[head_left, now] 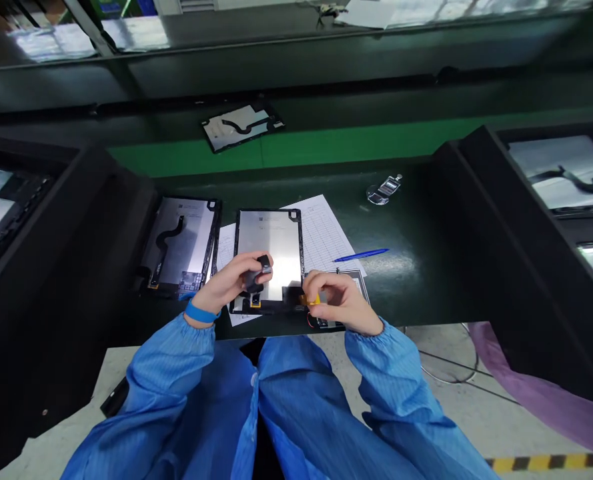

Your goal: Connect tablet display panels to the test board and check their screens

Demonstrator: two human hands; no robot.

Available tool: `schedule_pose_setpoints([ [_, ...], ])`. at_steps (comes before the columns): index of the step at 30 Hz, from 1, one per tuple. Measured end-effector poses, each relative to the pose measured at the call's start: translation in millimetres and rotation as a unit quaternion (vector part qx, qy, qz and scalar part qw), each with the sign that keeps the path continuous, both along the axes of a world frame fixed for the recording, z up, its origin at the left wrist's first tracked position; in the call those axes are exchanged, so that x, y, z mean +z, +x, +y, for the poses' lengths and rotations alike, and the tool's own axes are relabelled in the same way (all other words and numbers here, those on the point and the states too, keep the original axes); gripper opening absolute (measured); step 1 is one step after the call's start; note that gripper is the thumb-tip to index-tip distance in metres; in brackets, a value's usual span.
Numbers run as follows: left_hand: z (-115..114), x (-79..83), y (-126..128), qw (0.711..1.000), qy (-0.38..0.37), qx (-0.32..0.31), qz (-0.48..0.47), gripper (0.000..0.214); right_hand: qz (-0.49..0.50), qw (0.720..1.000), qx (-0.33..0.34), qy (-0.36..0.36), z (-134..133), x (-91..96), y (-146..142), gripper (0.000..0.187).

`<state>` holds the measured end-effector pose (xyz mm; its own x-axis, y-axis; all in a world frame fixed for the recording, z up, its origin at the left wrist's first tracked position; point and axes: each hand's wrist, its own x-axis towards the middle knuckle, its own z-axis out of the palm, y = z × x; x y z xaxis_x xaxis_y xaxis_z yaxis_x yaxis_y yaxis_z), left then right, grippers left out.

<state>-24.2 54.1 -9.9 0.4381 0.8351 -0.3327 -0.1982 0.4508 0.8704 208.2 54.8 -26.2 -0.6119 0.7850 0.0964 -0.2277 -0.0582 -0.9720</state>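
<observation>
A flat screen panel (269, 235) with a silvery back and black frame lies in front of me, partly on printed sheets. My left hand (229, 277) is closed over its lower left part, fingers gripping a black ribbon cable (254, 283) lifted off the panel. At the panel's lower right corner my right hand (343, 300) pinches a small yellow-orange strip (315, 299); its fingers hide part of the strip. Below that hand lies another dark-edged device (360, 283), mostly covered. A blue band (200, 313) circles my left wrist.
To the left lies a second panel (189, 230) with a black cable. Printed sheets (321, 230), a blue pen (361, 255) and a shiny metal object (385, 190) are on the bench. Another panel (236, 127) rests at the back. Black racks (521, 253) stand on both sides.
</observation>
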Motion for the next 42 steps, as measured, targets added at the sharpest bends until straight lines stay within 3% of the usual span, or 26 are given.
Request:
schedule_pose_setpoints([
  [5,-10.5,9.8,1.2,0.995,-0.025,0.036,-0.090,0.022,0.017,0.997,-0.022,-0.072,-8.2,4.1,-16.4,0.018],
  [11,-20.3,10.2,2.1,0.997,0.019,0.068,-0.002,0.027,0.027,0.991,-0.052,-0.121,-15.9,9.6,-27.7,0.024],
  [15,-27.2,8.0,2.9,0.992,0.091,0.087,0.024,0.025,-0.009,0.991,-0.078,-0.110,-17.7,8.6,-30.0,0.014],
  [20,-34.5,6.8,6.3,0.979,0.148,0.131,0.045,0.022,-0.031,0.993,-0.078,-0.086,-17.6,3.5,-29.1,0.019],
  [22,-37.4,5.7,6.4,0.973,0.148,0.160,0.070,0.019,-0.079,0.991,-0.094,-0.046,-17.2,0.6,-29.1,0.021],
  [24,-39.9,4.7,5.0,0.965,0.147,0.196,0.092,0.020,-0.178,0.978,-0.106,0.041,-17.1,-2.2,-30.5,0.024],
  [28,-43.1,3.7,-0.2,0.950,0.157,0.249,0.103,0.021,-0.351,0.912,-0.039,0.208,-18.3,-6.7,-38.7,0.029],
  [31,-44.4,2.4,-3.3,0.943,0.150,0.277,0.107,0.025,-0.426,0.870,0.011,0.247,-18.8,-9.9,-46.0,0.035],
  [33,-45.4,0.7,-4.7,0.940,0.143,0.290,0.111,0.028,-0.455,0.852,0.035,0.257,-17.5,-11.3,-47.7,0.028],
  [35,-46.7,-1.1,-5.7,0.938,0.140,0.298,0.112,0.028,-0.446,0.858,0.044,0.250,-14.6,-11.1,-45.0,0.018],
  [37,-48.3,-2.4,-6.4,0.938,0.140,0.297,0.110,0.027,-0.401,0.887,0.047,0.223,-11.0,-9.1,-38.5,0.012],
  [40,-50.7,-2.9,-6.2,0.945,0.141,0.273,0.111,0.022,-0.316,0.935,0.043,0.157,-7.5,-5.9,-27.8,0.016],
  [42,-51.5,-3.0,-6.0,0.948,0.140,0.262,0.113,0.023,-0.294,0.947,0.033,0.124,-7.7,-5.9,-24.7,0.015],
])
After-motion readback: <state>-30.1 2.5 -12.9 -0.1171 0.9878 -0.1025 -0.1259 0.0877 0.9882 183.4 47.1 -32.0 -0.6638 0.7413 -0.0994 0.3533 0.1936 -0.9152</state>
